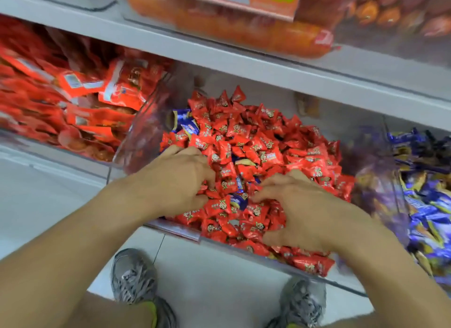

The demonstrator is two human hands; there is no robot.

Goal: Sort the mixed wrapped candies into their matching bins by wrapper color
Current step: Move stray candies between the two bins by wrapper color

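left hand: the left hand (179, 178) is digging into the red pile, fingers curled among wrappers; cannot tell whether it is actually pinching one or just raking.
right hand: the right hand (296, 209) is lying on the pile, fingers bent with tips buried near the stray; grip state is also unclear, since nothing is visibly lifted.
target: a small blue foil-wrapped candy (238, 200) is sitting between the two hands, half buried under red ones.
more strays: two blue-wrapped candies (184, 123) are lying at the far-left corner of the same bin.
bin: the clear plastic middle bin (170, 226) is holding the heap of small red foil-wrapped candies (258, 144), piled above its front lip.
destination: the clear bin of blue and yellow wrapped candies (424, 198) is standing just beside it, on the right.
handling: pieces are looking light, with crinkly, slick foil; the loose pile is likely shifting when poked.
grasp: I'd be pinching the stray by its exposed blue end or across the body, thumb and forefinger.
risk: reds near the front lip are probably spilling if raked hard.
blur: the outer bins are smearing, so detail there is poor.
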